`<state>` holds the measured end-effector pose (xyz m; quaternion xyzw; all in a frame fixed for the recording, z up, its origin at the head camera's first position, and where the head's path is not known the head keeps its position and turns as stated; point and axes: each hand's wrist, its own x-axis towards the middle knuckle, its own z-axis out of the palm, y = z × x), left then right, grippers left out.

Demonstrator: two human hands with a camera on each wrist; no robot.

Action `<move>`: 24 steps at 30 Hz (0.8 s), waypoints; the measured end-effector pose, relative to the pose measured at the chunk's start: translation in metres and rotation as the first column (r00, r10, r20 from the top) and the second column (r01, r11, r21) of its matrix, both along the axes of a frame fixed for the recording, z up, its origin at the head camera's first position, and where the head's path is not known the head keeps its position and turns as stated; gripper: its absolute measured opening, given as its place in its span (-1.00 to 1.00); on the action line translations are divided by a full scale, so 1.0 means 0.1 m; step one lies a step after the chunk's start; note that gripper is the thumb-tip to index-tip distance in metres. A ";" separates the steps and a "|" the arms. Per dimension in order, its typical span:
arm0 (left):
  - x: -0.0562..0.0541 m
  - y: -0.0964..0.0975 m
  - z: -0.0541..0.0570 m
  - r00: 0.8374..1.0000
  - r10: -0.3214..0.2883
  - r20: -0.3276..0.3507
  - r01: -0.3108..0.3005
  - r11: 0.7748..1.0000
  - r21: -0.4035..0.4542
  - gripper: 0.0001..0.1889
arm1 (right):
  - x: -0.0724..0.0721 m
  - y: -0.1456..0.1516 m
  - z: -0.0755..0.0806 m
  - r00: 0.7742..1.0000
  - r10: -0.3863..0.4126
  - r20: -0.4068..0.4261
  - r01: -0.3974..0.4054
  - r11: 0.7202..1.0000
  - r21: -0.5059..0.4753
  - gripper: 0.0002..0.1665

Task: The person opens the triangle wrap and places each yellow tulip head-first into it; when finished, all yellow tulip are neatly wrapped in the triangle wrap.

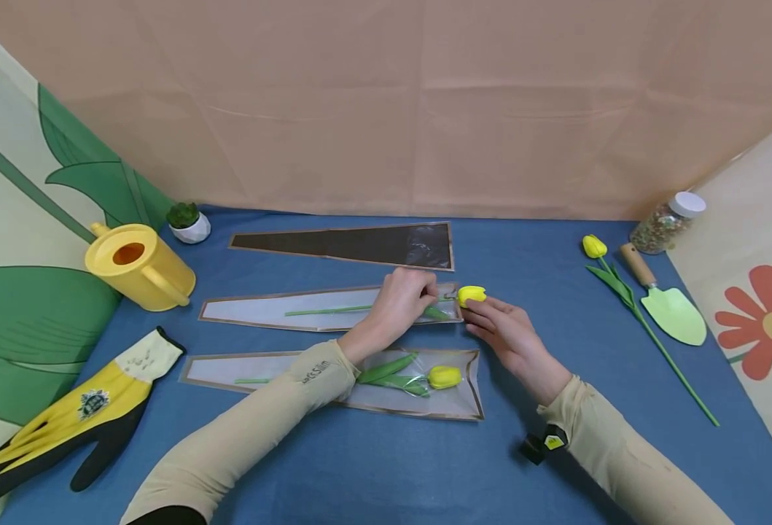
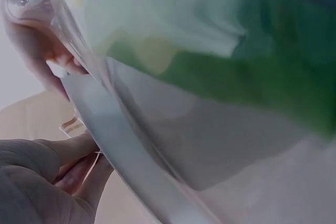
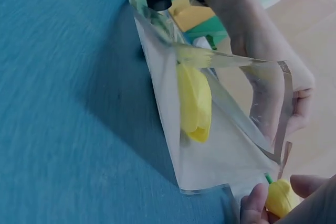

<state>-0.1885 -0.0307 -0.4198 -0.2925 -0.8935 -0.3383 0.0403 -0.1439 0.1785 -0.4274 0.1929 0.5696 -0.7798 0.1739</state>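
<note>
Frame centre: my left grip (image 1: 395, 302) pinches the middle sleeve (image 1: 248, 309); rightward, my right grip (image 1: 512, 339) pinches a tulip (image 1: 471, 294).

The flower sleeves (image 1: 323, 302) have glossy plastic fronts, the tablecloth (image 1: 386, 467) a matt finish

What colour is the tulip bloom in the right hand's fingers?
Yellow; the tulip bloom shows best in the right wrist view.
</note>
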 end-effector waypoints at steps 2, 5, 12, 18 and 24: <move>0.00 0.01 0.00 1.000 -0.004 0.005 0.004 1.000 0.005 -0.83 | 0.01 0.02 0.01 1.000 -0.006 -0.008 0.006 0.999 0.035 -0.17; 0.01 0.01 0.00 1.000 -0.008 0.007 0.008 1.000 0.014 -0.84 | 0.03 0.06 0.01 1.000 -0.022 -0.008 0.023 0.999 0.043 -0.18; 0.04 0.02 -0.01 1.000 -0.023 -0.004 0.023 1.000 0.008 -0.82 | 0.04 0.14 0.00 0.999 -0.029 -0.026 0.031 0.995 0.092 -0.28; 0.05 0.03 -0.02 0.999 -0.051 0.004 0.051 0.998 0.031 -0.80 | 0.05 0.19 -0.01 0.994 -0.025 -0.110 0.048 0.977 0.206 -0.36; 0.06 0.03 -0.02 0.998 -0.062 0.006 0.062 0.998 0.032 -0.86 | 0.07 0.27 -0.06 0.985 0.007 -0.172 0.040 0.962 0.271 -0.45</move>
